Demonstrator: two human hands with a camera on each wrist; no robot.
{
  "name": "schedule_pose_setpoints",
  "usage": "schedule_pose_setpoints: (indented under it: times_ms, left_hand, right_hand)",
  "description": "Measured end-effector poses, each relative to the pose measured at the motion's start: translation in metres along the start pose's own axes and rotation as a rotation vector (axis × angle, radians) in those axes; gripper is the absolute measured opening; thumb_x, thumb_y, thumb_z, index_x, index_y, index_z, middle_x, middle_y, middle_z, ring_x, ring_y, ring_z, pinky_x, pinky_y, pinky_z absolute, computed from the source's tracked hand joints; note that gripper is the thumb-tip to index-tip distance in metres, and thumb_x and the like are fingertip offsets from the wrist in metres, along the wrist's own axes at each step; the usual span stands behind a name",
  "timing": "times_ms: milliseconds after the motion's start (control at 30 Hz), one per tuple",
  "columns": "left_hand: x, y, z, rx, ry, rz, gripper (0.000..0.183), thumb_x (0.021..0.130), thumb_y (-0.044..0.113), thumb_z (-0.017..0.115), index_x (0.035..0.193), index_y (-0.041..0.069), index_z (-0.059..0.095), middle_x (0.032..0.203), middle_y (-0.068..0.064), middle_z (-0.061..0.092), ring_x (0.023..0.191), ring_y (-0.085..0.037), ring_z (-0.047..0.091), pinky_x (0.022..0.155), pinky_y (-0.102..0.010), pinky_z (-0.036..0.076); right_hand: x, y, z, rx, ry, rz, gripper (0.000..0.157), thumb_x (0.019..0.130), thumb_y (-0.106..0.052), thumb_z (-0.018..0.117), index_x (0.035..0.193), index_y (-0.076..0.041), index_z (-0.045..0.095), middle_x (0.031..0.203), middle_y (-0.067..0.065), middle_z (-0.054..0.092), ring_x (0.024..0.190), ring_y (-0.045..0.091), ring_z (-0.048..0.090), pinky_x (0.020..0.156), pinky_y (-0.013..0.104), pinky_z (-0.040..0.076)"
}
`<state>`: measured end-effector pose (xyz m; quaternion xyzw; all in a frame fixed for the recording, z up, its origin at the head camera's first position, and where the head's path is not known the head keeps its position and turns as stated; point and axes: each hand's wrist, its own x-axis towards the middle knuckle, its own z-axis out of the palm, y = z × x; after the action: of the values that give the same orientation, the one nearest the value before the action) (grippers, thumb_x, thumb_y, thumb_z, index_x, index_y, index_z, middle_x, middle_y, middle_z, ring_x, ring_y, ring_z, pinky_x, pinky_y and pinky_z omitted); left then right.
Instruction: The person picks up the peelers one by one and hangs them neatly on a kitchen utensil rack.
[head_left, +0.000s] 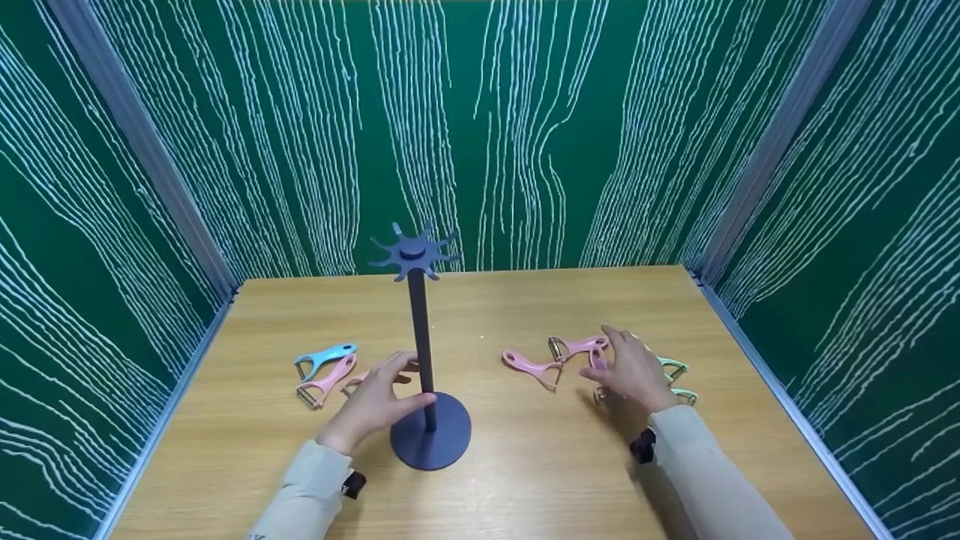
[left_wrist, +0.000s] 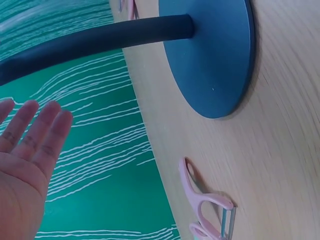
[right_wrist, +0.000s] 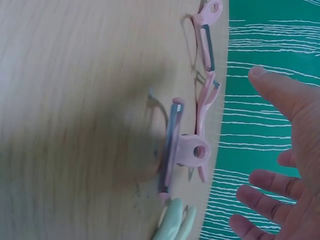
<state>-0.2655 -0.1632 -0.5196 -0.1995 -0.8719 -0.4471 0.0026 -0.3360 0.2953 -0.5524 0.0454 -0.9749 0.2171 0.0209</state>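
Observation:
A dark stand with a round base (head_left: 450, 446), a thin pole (head_left: 421, 330) and a hooked star-shaped top (head_left: 413, 250) stands left of the middle. Beside its pole is my left hand (head_left: 375, 405), thumb close to the pole and fingers fairly straight; whether it touches cannot be told. My right hand (head_left: 636, 373) hovers over a group of peelers, its fingers spread and holding nothing. Under it are a pink peeler (right_wrist: 194, 150) and green peelers (right_wrist: 172, 220), partly hidden by the hand in the head view. Left of these lies another pink peeler (head_left: 531, 367).
On the left side lie a blue peeler (head_left: 328, 357) and a pink peeler (head_left: 328, 381); another pink peeler (head_left: 352, 384) is partly behind my left hand. Green walls with white lines (head_left: 517, 135) enclose the wooden table (head_left: 525, 480) at the back and sides.

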Motion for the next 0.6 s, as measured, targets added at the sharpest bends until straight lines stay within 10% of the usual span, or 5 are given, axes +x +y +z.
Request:
schedule_pose_setpoints:
  times_ms: [600]
  left_hand:
    - [0.001,0.001,0.002,-0.038,0.001,0.058,0.026,0.103,0.027,0.078,0.125,0.015,0.071,0.118,-0.007,0.073,0.114,-0.03,0.073,0.105,-0.055,0.061]
  right_hand:
    - [0.008,0.015,0.012,0.098,-0.042,0.078,0.092,0.094,-0.04,0.086,0.16,0.007,0.041,0.149,0.034,0.058,0.134,0.05,0.061,0.111,0.066,0.052]
